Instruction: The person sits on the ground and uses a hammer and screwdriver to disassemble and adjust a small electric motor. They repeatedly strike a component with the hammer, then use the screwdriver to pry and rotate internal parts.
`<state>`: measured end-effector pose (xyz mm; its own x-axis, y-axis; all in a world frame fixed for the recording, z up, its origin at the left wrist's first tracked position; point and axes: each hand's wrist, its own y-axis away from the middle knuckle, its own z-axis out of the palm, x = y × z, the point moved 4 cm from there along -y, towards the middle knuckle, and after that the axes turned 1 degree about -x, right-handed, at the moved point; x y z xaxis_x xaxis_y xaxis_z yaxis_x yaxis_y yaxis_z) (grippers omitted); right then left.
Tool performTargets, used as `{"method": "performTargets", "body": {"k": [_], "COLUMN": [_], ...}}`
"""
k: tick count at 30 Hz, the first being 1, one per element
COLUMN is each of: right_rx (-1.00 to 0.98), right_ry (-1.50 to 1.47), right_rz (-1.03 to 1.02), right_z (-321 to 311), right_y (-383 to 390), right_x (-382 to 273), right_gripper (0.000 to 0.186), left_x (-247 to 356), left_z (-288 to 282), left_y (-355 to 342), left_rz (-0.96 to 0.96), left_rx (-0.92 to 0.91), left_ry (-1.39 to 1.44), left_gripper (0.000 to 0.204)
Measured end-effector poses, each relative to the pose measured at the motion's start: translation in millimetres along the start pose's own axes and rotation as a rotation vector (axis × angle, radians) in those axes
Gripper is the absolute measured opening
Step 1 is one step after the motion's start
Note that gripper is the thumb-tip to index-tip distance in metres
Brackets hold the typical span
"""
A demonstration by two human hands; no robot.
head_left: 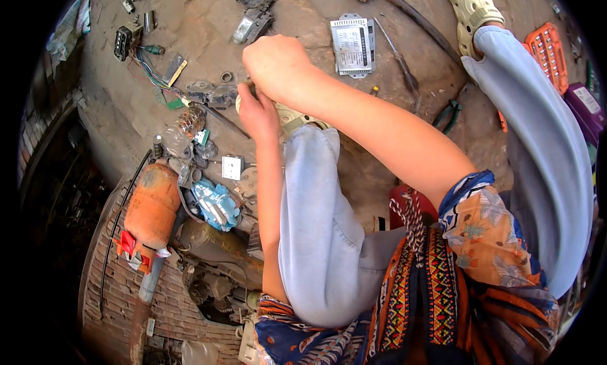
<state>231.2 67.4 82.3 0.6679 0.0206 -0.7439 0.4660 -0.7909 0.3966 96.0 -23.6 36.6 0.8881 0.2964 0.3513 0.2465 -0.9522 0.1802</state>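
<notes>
R hand (273,60) clenched, L hand (259,112) half-curled, both left of flat silver rectangular metal box (353,46); can't tell what's gripped. Grimy dark metal part (218,96) further left of box, nr L hand.

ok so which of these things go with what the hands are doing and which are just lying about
Probably in use:
- left hand and right hand, close together; anything held is hidden
- perhaps the dark metal part near the left hand

Apparently lying about:
- hammer
- silver box
- screwdriver
- orange cylinder
</notes>
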Motion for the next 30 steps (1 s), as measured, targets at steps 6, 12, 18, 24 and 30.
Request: {"method": "performTargets", "body": {"k": [6, 12, 18, 24, 30], "right_rx": [0.031, 0.435, 0.618, 0.473, 0.453], "right_ry": [-0.081, -0.274, -0.54, -0.438, -0.454], "right_rz": [0.102, 0.113, 0.207, 0.224, 0.17], "right_z": [12.1, 24.0, 30.6, 22.4, 5.3], "right_y": [11.8, 23.2, 26.9, 10.0, 0.5], "right_x": [29.2, 25.7, 51.3, 69.0, 50.6], "right_gripper": [0.022, 0.038, 0.049, 0.055, 0.045], "left_x": [20.6, 63.1, 76.1, 79.5, 82.4], "left_z": [-11.1, 13.4, 21.1, 22.4, 12.7], "left_y": [5.3, 7.3, 3.6, -7.6, -14.6], "left_rz": [0.401, 0.402, 0.601, 0.638, 0.582], "left_rx": [0.179, 0.021, -0.001, -0.01, 0.055], "left_ry": [-0.4, 0.284, -0.028, 0.028, 0.039], "left_gripper": [0.04, 0.035, 0.031, 0.032, 0.034]}}
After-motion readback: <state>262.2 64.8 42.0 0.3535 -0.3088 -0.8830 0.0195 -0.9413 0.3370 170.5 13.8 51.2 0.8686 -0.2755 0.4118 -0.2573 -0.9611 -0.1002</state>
